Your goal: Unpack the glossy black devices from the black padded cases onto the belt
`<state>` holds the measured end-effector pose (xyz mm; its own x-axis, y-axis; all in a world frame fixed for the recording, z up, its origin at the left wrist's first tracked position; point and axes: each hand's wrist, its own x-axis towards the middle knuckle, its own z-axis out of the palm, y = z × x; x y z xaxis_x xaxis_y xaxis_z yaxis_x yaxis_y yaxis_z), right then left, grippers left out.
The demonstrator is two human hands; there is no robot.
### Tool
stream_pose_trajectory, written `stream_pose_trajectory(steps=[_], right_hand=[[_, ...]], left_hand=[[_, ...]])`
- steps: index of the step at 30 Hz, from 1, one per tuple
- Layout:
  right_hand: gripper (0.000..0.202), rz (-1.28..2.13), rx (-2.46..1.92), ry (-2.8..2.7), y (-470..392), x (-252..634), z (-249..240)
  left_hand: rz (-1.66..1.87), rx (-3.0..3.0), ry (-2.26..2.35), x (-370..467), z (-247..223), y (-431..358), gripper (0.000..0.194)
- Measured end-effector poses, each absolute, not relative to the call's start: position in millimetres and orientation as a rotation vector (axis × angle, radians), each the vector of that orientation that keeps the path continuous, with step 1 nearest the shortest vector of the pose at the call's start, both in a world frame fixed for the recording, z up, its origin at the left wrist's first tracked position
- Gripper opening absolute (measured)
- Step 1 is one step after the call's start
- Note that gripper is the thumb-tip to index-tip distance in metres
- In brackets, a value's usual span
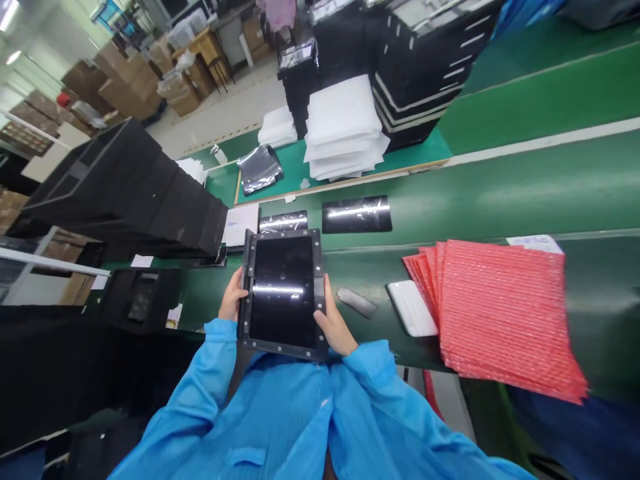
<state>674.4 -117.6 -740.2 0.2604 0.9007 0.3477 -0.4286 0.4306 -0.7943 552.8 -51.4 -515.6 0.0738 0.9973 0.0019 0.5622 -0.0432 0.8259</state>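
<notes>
A black framed panel (283, 293) with a glossy dark screen and small round dots along its frame is held up near my body. My left hand (233, 295) grips its left edge, the thumb on the frame. My right hand (336, 323) holds the right edge with the thumb over the front. The fingers behind the panel are hidden. Just right of it, a small grey object (357, 303) lies on the green table (370, 267), and beside that a white rounded block (412, 308). Beyond the panel are two glossy dark sheets (357, 215) (283, 221).
Red bubble bags (505, 313) are piled at the right. Stacked black trays (130, 193) stand at the left. Behind are white foam sheets (345, 127), a crumpled dark film (261, 169) and more black stacks (430, 53). Cardboard boxes (130, 80) fill the background.
</notes>
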Motion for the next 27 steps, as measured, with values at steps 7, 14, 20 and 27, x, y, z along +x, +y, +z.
stream_pose_trajectory(steps=[7, 14, 20, 27], right_hand=[[0.056, 0.601, -1.127, -1.286, -144.7, 720.2, -709.6], [0.058, 1.188, -0.715, -0.996, -159.4, 743.1, -689.4], [0.060, 1.254, -0.746, -0.779, -134.1, 742.2, -651.7], [0.058, 1.198, -0.977, -0.801, -154.6, 731.7, -582.5]], left_hand=[[0.685, 1.773, 1.745, 565.2, -530.4, -42.0, 0.054], [0.607, 1.985, 1.768, 567.4, -539.0, -43.5, 0.044], [0.561, 1.966, 1.768, 561.1, -539.8, -46.1, 0.054], [0.656, 2.302, 1.505, 539.4, -501.3, -73.8, 0.102]])
